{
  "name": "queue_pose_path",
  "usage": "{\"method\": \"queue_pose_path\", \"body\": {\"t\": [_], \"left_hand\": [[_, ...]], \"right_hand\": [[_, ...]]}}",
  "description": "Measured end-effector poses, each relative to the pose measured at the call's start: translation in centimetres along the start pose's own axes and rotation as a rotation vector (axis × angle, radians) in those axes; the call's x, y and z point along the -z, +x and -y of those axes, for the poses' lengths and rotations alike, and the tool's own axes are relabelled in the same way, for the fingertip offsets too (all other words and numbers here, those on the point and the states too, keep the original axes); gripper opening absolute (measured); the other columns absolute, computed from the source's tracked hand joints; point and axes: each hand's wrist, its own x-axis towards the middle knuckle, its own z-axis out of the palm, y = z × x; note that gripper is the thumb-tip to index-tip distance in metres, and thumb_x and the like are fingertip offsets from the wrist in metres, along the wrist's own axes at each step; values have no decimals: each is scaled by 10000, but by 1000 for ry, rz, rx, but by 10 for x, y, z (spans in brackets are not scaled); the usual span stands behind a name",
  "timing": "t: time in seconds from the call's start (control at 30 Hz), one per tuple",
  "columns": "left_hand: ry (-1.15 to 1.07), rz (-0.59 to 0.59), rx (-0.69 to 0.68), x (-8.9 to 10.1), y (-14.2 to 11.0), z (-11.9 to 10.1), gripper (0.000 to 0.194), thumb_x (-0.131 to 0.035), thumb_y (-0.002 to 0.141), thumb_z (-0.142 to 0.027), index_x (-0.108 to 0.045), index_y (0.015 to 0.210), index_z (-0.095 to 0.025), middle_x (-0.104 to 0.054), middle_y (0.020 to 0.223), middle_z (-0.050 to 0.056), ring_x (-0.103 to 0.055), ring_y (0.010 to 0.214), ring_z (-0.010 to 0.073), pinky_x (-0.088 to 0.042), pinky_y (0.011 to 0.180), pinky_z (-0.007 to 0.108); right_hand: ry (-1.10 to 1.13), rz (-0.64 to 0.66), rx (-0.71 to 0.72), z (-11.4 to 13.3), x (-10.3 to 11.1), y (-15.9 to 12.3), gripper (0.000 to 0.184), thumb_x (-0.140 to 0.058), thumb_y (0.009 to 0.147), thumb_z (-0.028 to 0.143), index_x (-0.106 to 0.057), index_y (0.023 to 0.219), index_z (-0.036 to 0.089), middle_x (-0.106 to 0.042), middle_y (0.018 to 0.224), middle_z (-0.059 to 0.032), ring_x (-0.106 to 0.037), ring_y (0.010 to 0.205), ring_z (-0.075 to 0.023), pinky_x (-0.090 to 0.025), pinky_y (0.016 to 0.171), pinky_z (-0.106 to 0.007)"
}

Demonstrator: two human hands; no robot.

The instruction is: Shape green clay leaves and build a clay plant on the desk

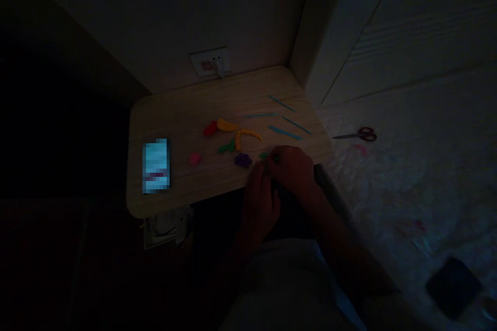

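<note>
Green piece (pixel 263 155) lies partly hidden by hands (pixel 294 168).

Extending bare right forearm (pixel 336 230) diagonally from lower right, shadowed bare left forearm (pixel 241 243) from lower middle. Holding bare-handed left grip (pixel 259 200) back upward, fingers stretched forward, thumb apart. Angling bare-handed right grip (pixel 295 168) leftward, fingers curled, tips close beside left fingertips. Too dark to tell pinched from loose.

room: between phone (pixel 156 166) and pink lump (pixel 194 158) | obstacle: purple clump (pixel 243 160) beside left hand (pixel 260 195)
</note>
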Motion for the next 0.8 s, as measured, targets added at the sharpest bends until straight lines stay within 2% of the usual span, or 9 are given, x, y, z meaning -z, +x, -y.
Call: {"method": "queue_pose_path", "body": {"t": [0.13,0.33,0.43,0.57,0.7,0.8], "left_hand": [[27,-4,-14,1,1,-1,537,-593,911,-61,-493,1431,-149,-524,1568,233,-491,1506,388,-455,1230,621],[74,0,-2,5,3,-1,460,-619,913,-90,-531,1363,-124,-549,1523,250,-475,1506,401,-448,1229,622],[84,-10,-10,7,2,-2,435,-601,937,-106,-526,1366,-124,-542,1532,250,-478,1505,393,-455,1224,611],[70,-1,-52,7,2,-6,495,-569,958,-100,-486,1445,-134,-512,1592,238,-447,1546,363,-450,1236,584],[107,123,-64,6,5,-7,705,-624,929,-121,-370,1587,-99,-388,1698,250,-306,1625,390,-355,1294,616],[143,187,-64,8,8,-3,752,-655,921,-154,-358,1608,-91,-366,1713,249,-278,1634,407,-312,1311,630]], "right_hand": [[49,-41,9,-8,1,2,240,-640,943,359,-833,967,217,-834,981,-134,-776,897,-311,-524,731,-364],[201,-304,-42,-33,8,3,278,-656,947,412,-829,909,198,-823,889,-121,-731,774,-278,-469,664,-346],[260,-363,-39,-43,9,0,275,-663,933,411,-823,884,192,-813,842,-113,-711,723,-262,-456,645,-342],[376,-377,10,-51,4,-3,271,-631,935,375,-827,889,194,-825,881,-113,-725,743,-260,-504,696,-363],[613,-330,111,-58,-6,-2,326,-536,961,315,-833,1025,197,-839,965,-108,-755,817,-253,-562,760,-373],[755,-293,142,-60,-11,-3,326,-563,945,303,-811,1129,198,-834,998,-97,-751,811,-230,-570,729,-350]]}}
